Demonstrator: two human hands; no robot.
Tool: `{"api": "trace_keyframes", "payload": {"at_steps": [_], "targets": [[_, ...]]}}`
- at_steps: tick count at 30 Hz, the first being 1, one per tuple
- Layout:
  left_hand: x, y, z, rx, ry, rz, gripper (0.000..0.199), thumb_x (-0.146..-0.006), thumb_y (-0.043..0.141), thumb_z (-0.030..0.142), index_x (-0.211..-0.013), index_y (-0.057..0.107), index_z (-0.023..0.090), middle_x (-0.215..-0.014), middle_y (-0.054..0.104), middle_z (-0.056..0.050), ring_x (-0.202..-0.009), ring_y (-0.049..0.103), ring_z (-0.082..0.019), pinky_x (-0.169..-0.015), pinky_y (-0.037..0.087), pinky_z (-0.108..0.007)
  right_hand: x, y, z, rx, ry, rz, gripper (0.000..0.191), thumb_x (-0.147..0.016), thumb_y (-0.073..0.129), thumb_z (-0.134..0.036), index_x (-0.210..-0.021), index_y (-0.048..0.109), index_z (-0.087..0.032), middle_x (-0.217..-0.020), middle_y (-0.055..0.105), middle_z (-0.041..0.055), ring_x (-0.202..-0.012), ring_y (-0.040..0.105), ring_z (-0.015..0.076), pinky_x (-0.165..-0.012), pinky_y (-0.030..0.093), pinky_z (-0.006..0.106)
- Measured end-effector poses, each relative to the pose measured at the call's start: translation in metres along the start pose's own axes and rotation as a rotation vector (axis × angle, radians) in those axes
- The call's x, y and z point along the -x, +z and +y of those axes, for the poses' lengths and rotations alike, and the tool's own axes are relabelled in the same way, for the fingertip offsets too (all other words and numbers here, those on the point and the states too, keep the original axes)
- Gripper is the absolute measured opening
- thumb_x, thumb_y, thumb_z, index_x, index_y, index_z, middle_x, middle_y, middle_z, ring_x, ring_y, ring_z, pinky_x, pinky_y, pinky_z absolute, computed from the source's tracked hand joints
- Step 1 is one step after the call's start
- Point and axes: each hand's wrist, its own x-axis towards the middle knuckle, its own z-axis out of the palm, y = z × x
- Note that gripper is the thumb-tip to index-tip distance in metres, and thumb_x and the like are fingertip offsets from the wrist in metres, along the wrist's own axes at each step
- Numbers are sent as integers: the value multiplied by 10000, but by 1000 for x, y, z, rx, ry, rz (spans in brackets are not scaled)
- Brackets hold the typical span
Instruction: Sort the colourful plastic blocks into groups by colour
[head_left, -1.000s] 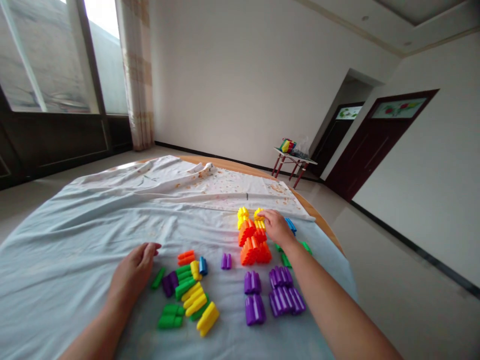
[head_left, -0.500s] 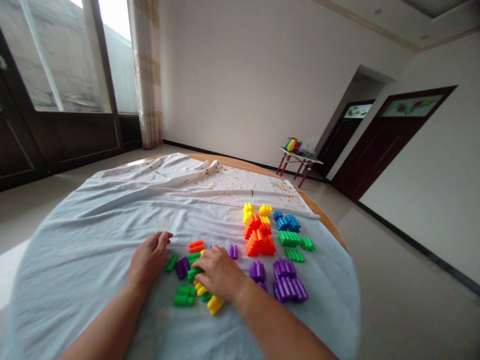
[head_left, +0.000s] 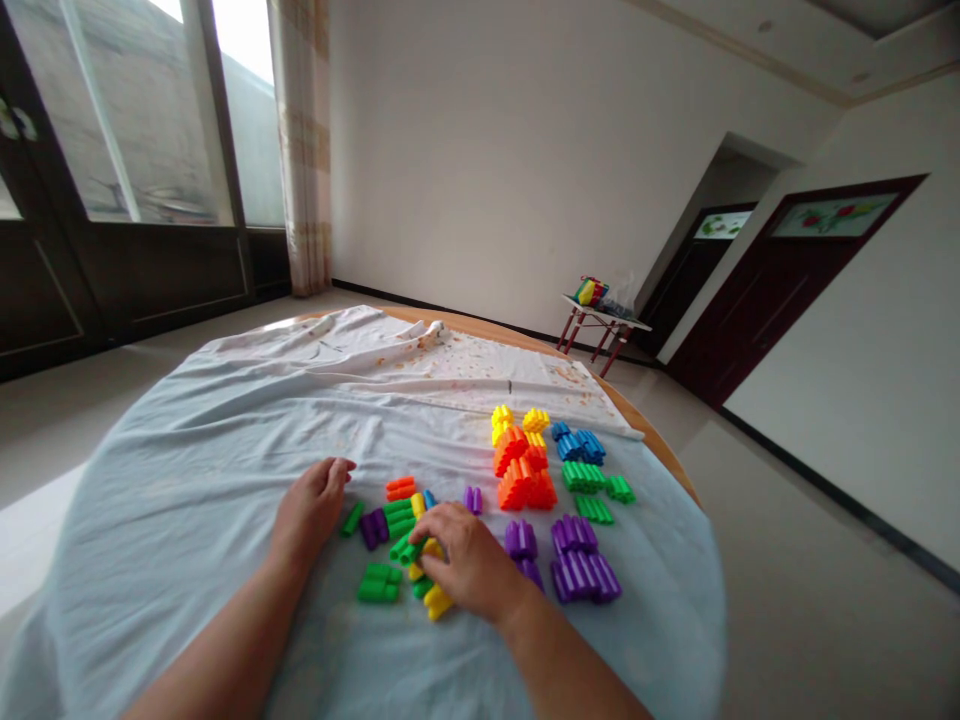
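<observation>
Green blocks now less hidden

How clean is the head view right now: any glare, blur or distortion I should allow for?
Head view: window blown out near its top; door leaning from wide-angle tilt; right hand slightly soft, hiding some pieces; purple blocks show small highlights, colours still distinct.

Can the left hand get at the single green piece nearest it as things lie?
Probably yes: the left hand looks empty, the green piece lies just beside it with only cloth between, and the right hand is out of the way.
</observation>
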Motion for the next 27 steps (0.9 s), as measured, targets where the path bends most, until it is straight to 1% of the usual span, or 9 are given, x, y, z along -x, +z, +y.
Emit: {"api": "trace_keyframes", "payload": {"at_steps": [3,6,11,14,17,19,22,25,27], "targets": [[0,-1,2,-10,0,-1,400,-820,325,439,-842,652,210,-811,689,-37,-820,617,-218,-693,437,-288,4,5,-2,14,-58,-53,236,-710,620,-54,-909,625,-181,-954,647,24,-967,569,152,-921,396,276],[0,-1,2,-14,3,-3,407,-825,314,445,-846,645,208,-807,687,-41,-818,617,-219,-701,437,-291,8,7,-5,19,-78,-59,217,-714,673,-140,-921,632,-189,-968,659,21,-972,575,158,-927,377,284],[-1,1,-1,-30,-9,0,416,-830,310,452,-870,646,209,-826,689,-44,-840,619,-219,-714,438,-291,-1,6,-6,3,-19,-61,113,-797,659,-310,-840,657,-206,-861,687,-5,-880,603,138,-873,385,267],[-2,2,-1,-51,-22,1,402,-830,318,439,-860,649,213,-832,691,-40,-850,619,-220,-713,435,-290,-20,5,-3,137,35,-30,110,-802,635,-239,-902,660,-201,-928,693,13,-928,585,157,-875,390,280],[-3,1,-1,-64,-22,-13,395,-833,321,433,-860,649,217,-839,693,-37,-848,619,-217,-700,436,-283,-42,5,0,309,37,-123,275,-752,637,-180,-1023,638,-226,-1069,669,15,-1016,549,190,-906,391,320],[-3,0,-1,-69,-25,-25,388,-833,328,430,-872,647,213,-837,693,-39,-834,620,-219,-684,440,-286,-53,6,-1,430,29,-237,317,-730,647,-201,-1044,630,-242,-1083,661,19,-1031,536,221,-897,404,364],[-7,-2,-4,-78,-34,-41,355,-824,365,421,-897,644,214,-837,697,-37,-830,620,-236,-673,445,-302,-64,8,-3,591,20,-336,260,-733,643,-252,-992,637,-224,-1033,656,60,-1010,534,260,-849,429,417],[-11,-2,-9,-94,-29,-42,318,-818,387,442,-874,642,260,-820,704,-3,-830,625,-240,-669,452,-311,-65,9,-4,667,11,-345,261,-738,627,-332,-959,632,-194,-1024,626,100,-988,529,277,-822,440,443],[-14,-1,-13,-102,-24,-42,303,-815,382,458,-831,633,289,-798,705,15,-820,630,-237,-667,460,-316,-60,7,-4,631,9,-287,351,-712,644,-404,-996,617,-200,-1030,606,94,-998,515,277,-833,437,446]]}}
